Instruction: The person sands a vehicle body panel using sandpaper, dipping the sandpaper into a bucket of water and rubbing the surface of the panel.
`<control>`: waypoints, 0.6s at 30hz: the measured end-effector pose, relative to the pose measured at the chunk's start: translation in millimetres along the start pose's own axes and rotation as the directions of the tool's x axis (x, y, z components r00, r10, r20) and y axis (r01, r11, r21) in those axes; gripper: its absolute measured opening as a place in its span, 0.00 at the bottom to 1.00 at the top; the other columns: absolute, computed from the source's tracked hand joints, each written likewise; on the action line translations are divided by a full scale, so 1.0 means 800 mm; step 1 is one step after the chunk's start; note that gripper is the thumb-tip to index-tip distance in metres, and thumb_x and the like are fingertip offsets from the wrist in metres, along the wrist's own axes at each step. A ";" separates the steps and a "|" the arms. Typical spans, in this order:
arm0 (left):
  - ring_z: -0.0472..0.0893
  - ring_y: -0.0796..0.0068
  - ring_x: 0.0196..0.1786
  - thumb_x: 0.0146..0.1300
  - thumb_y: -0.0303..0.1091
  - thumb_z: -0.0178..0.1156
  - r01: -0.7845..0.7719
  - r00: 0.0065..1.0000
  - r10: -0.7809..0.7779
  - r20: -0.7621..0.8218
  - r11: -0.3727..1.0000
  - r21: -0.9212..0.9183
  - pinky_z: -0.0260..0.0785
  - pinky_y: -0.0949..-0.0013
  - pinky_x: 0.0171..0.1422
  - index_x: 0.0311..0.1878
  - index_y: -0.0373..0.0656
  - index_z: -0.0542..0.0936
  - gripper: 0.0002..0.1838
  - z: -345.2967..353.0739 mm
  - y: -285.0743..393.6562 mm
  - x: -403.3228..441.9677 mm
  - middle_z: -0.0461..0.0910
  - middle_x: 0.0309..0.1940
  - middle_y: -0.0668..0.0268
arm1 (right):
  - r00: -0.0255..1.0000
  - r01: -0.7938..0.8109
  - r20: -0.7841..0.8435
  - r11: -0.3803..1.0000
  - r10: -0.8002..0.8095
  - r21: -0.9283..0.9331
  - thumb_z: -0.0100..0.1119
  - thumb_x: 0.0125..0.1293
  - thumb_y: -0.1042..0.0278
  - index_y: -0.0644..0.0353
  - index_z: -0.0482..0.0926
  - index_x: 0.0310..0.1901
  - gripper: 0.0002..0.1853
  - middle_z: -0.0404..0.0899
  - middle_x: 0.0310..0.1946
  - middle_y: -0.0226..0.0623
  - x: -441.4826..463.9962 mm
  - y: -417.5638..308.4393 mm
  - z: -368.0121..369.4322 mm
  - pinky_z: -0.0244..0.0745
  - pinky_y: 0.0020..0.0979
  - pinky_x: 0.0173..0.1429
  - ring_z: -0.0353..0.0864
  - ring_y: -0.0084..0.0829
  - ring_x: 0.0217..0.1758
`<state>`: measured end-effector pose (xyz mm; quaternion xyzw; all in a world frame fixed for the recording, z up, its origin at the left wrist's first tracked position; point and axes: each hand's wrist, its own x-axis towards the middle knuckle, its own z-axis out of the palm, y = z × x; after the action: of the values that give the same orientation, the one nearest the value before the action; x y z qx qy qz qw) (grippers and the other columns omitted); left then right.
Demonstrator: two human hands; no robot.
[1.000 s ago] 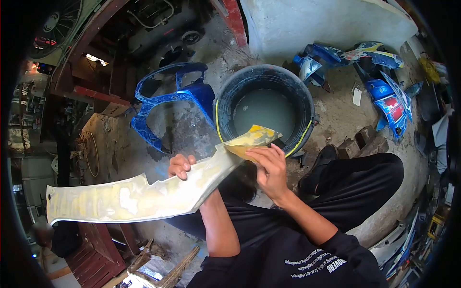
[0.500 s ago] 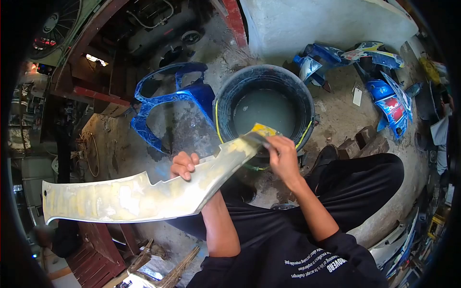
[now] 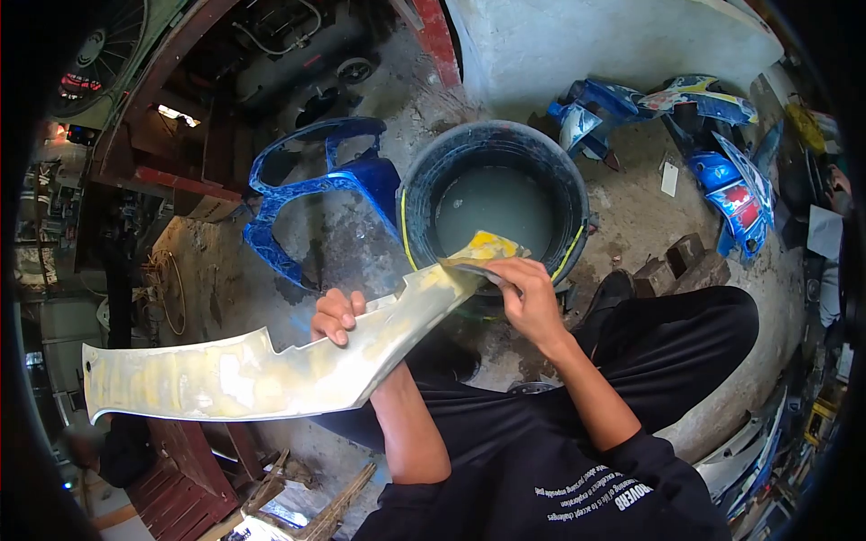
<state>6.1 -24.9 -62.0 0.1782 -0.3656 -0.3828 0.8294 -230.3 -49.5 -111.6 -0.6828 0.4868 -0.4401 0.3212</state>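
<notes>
A long, curved panel (image 3: 244, 374), white with yellowish and grey patches, lies across the view above my lap. My left hand (image 3: 337, 316) grips its upper edge near the middle, fingers over the edge and the palm hidden beneath. At the panel's narrow right end, which has a bright yellow tip, my right hand (image 3: 526, 296) pinches a thin dark sheet (image 3: 471, 267) against the surface. That end reaches over the near rim of a black bucket (image 3: 415, 180) holding cloudy grey water (image 3: 496, 212).
A blue plastic frame (image 3: 361, 180) lies on the floor left of the bucket. Blue body parts (image 3: 732, 194) lie at the right, near bricks (image 3: 672, 266) and a white tag (image 3: 669, 178). A dark red wooden structure (image 3: 185, 460) is at lower left.
My right hand and the sheet moved right and up from their place one second ago, then slightly back left. The panel has shifted slightly in my left hand.
</notes>
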 end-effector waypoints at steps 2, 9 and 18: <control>0.63 0.79 0.36 0.67 0.36 0.64 0.014 0.997 -0.010 0.072 0.998 -0.055 0.57 0.71 0.41 0.28 0.49 0.75 0.12 0.001 -0.002 0.004 0.67 0.30 0.71 | 0.998 -0.035 -0.060 0.989 0.027 -0.141 0.60 0.61 0.83 0.69 0.86 0.45 0.12 0.88 0.42 0.48 0.006 0.013 0.001 0.76 0.41 0.56 0.87 0.50 0.47; 0.63 0.79 0.35 0.67 0.39 0.62 0.008 0.999 -0.006 0.040 0.999 -0.050 0.55 0.73 0.39 0.24 0.46 0.74 0.16 0.011 0.002 0.007 0.67 0.26 0.69 | 0.999 -0.027 -0.036 0.998 0.025 -0.065 0.60 0.61 0.82 0.66 0.87 0.43 0.11 0.88 0.41 0.45 0.002 0.003 0.001 0.75 0.40 0.57 0.87 0.47 0.47; 0.62 0.79 0.35 0.68 0.36 0.61 0.031 0.997 -0.030 0.068 0.999 -0.025 0.55 0.72 0.41 0.24 0.48 0.74 0.14 0.016 0.002 0.008 0.67 0.27 0.71 | 0.999 -0.036 0.010 0.999 0.035 0.039 0.58 0.59 0.84 0.61 0.88 0.47 0.16 0.89 0.46 0.40 0.001 -0.027 0.007 0.69 0.37 0.62 0.86 0.39 0.52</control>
<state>0.2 -29.4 -49.5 0.1601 -0.3859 -0.4059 0.8128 -217.2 -43.4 -94.9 -0.6695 0.4887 -0.4407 0.3445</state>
